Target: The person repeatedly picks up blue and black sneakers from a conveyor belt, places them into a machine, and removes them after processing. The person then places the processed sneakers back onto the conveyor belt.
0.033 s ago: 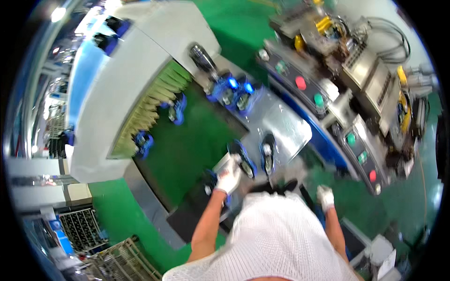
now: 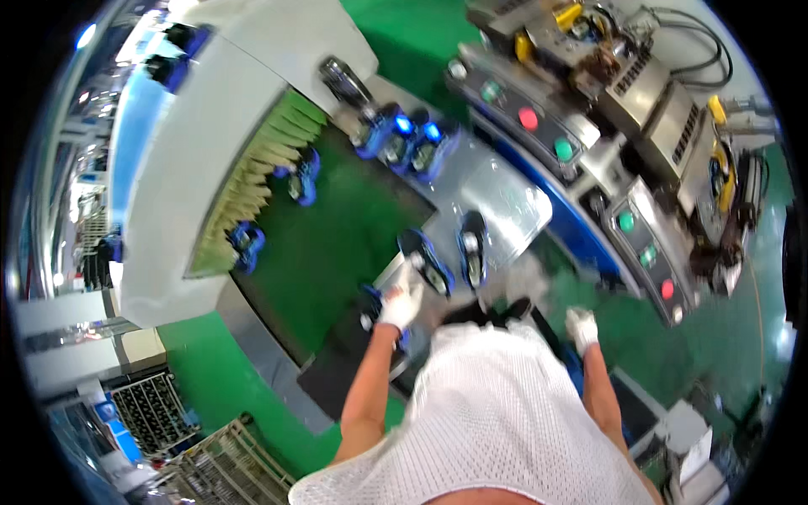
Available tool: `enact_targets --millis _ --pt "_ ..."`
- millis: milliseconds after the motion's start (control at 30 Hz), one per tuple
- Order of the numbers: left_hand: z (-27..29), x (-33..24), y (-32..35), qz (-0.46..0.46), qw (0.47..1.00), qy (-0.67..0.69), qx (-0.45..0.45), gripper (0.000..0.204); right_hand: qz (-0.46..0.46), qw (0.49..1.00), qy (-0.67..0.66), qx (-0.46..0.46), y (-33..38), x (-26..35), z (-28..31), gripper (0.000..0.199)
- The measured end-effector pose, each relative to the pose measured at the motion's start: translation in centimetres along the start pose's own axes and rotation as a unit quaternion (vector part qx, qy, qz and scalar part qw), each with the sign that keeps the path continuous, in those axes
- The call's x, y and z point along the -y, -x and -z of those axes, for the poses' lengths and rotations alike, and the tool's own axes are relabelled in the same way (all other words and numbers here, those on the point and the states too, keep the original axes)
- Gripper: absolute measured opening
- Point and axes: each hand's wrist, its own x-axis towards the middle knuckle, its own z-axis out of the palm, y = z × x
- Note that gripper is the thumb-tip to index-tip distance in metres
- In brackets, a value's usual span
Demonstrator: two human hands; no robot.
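My left hand (image 2: 399,305), in a white glove, has its fingers stretched toward the near end of a black and blue shoe (image 2: 427,263). Whether the fingertips touch that shoe is too blurred to tell. A second dark shoe (image 2: 473,249) lies just to its right, on the metal table. Beside my left wrist is another blue-black shoe (image 2: 369,308), partly covered by the hand. Out to the right, apart from the shoes, hangs my right hand (image 2: 582,329), also white-gloved. Its fingers are small and blurred, and I see nothing in it.
Shoes stand in a row (image 2: 408,143) at the far end of the metal table (image 2: 505,198). Two shoes (image 2: 303,177) sit on the green belt (image 2: 324,244) by a fringed curtain (image 2: 252,185). A machine with coloured buttons (image 2: 562,149) stands right. Wire racks (image 2: 227,463) stand lower left.
The whole view has shifted slightly, with the shoes and machine higher and further left in the picture. My left hand has drawn back a little from the shoe.
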Motion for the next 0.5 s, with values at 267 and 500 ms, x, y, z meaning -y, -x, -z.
enact_targets --millis 267,500 --pt "1.0 -4.0 1.2 -0.029 0.981 0.181 -0.063 0.089 -0.158 0.983 -0.092 0.004 1.6 -6.2 -0.5 0.039" --pt "0.3 -2.8 -3.1 -0.123 0.986 0.068 -0.090 0.056 -0.209 0.971 -0.101 -0.057 6.4 -16.2 0.2 0.042"
